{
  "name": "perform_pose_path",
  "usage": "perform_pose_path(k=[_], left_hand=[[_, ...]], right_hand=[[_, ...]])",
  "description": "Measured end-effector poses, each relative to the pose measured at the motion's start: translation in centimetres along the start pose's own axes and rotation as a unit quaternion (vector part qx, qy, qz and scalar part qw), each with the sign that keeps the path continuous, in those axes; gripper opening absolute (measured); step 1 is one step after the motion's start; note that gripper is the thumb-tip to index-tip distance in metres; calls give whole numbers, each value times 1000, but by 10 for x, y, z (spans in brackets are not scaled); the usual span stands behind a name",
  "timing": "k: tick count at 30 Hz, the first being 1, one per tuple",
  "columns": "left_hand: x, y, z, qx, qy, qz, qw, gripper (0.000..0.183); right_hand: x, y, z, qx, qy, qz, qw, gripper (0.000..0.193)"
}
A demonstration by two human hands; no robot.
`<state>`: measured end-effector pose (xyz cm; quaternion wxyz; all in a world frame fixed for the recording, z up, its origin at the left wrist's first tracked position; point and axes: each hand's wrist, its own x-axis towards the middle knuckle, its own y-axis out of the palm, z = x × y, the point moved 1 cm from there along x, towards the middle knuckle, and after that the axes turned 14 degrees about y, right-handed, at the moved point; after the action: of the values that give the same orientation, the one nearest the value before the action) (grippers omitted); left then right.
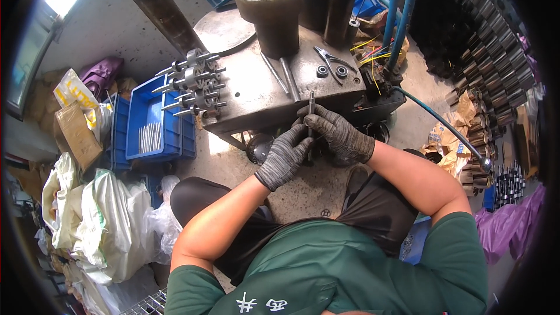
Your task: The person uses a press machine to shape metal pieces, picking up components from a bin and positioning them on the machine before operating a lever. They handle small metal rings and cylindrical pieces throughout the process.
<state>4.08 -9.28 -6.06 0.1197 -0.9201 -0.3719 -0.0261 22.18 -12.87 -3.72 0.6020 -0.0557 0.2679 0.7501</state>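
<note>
In front of the metal bench, both my hands wear dark grey knit gloves. A slim steel shaft [312, 104] stands upright between them, with its stepped tip above the gloves. My right hand [341, 135] has its fingers closed around the shaft. Lower down, my left hand [284, 157] closes its fingers against the same shaft; its lower end is partly hidden. On the bench top beyond lie pliers [333, 58], two small ring bearings [322, 71] and two metal rods [289, 80]. Several shafts with round metal parts on them [198, 84] are piled on the bench's left end.
The steel bench [251, 93] carries a thick round press block [268, 14]. To the left, a blue crate [175, 114] holds several shafts. White sacks [105, 221] lie nearer. At right are a blue-hosed lever [443, 119], stacked metal cylinders [496, 58] and brown paper [452, 128].
</note>
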Motion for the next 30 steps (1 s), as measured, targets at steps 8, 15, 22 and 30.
perform_pose_path(k=[8,15,22,30], left_hand=[[-11,13,2,-289,-140,17,947,47],[-5,8,19,-341,-255,-19,905,30],[3,13,22,-366,-234,-2,901,32],[12,21,10,-358,-251,-8,899,28]], right_hand=[[-16,-21,45,-308,-24,-43,950,61],[-21,-32,40,-469,-2,-151,870,67],[-43,-69,44,-482,-120,-207,843,26],[-183,-3,113,-599,-279,-264,702,18]])
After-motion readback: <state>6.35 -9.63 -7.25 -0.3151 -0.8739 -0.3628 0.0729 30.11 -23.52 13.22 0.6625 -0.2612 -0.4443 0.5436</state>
